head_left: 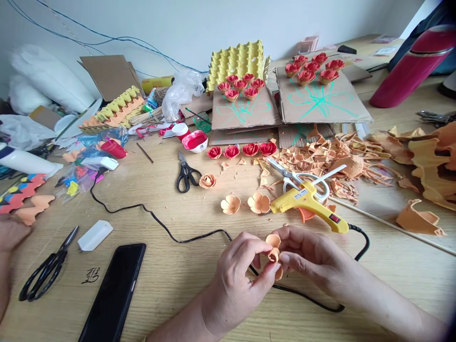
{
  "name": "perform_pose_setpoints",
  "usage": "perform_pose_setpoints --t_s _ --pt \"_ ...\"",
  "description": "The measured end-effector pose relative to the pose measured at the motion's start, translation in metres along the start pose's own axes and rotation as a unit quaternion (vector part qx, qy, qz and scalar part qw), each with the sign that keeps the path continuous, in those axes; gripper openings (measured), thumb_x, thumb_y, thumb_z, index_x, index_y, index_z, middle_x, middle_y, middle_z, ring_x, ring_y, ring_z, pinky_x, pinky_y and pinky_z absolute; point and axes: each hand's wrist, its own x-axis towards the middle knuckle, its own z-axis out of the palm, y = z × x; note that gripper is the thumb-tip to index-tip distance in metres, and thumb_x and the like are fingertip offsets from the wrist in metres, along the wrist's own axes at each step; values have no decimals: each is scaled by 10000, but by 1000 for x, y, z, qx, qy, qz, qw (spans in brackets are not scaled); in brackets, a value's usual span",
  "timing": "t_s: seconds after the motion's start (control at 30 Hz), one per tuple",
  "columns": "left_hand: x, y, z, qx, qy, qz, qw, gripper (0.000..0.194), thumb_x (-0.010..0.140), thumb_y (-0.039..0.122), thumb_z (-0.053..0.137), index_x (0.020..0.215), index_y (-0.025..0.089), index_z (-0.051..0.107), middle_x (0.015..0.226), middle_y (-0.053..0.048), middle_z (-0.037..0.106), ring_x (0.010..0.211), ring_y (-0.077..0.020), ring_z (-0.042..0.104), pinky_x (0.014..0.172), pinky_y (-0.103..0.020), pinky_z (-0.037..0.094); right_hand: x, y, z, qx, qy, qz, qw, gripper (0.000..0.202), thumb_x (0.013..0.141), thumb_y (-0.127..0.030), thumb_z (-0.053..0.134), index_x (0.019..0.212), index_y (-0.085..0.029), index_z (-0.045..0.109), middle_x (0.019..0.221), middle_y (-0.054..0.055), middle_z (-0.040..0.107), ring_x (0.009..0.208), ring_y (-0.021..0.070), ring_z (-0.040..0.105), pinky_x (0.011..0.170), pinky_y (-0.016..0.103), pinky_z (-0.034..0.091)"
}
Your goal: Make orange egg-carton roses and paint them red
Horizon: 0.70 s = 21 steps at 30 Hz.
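Observation:
Both hands meet over the table at the lower middle. My left hand (pixel 245 270) pinches an orange egg-carton flower (pixel 273 255) with a small rolled centre. From the other side, my right hand (pixel 308 256) grips the same flower's petals. Just beyond them lie two open orange blossoms (pixel 230 204) and a yellow glue gun (pixel 309 202), which rests over white-handled scissors (pixel 281 167). A finished orange rose (pixel 207 181) sits beside black scissors (pixel 185 175). Behind is a row of red roses (pixel 250 149).
Red flowers stand on cardboard sheets (pixel 245 109) at the back. Orange scraps (pixel 320 152) are heaped at the right, near a pink bottle (pixel 409 71). A black phone (pixel 114 289) and more scissors (pixel 48 270) lie at the left. Another person's hand (pixel 12 232) is at the left edge.

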Motion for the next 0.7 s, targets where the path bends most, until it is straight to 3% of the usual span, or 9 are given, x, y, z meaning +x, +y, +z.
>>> perform_pose_setpoints --t_s 0.27,0.47,0.7 --pt "0 3 -2 -7 -14 2 1000 221 951 45 657 1078 225 643 834 5 680 767 -154 670 730 -263 550 3 0 0 15 -7 12 1000 408 940 -599 741 1020 -204 677 941 31 706 888 169 681 870 342 574" --pt "1 6 -3 -23 1 -9 1000 204 933 54 687 1060 213 675 850 -6 699 772 -150 653 721 -254 540 1 7 -1 50 -2 13 999 369 947 -543 764 1028 -192 686 927 20 704 848 139 665 829 298 554" --pt "-1 3 -3 -26 3 -5 1000 187 932 60 688 1038 214 687 853 -12 722 732 -146 631 705 -262 540 1 12 -2 37 18 34 999 462 898 -619 780 1025 -183 698 896 24 697 835 159 680 820 329 573"
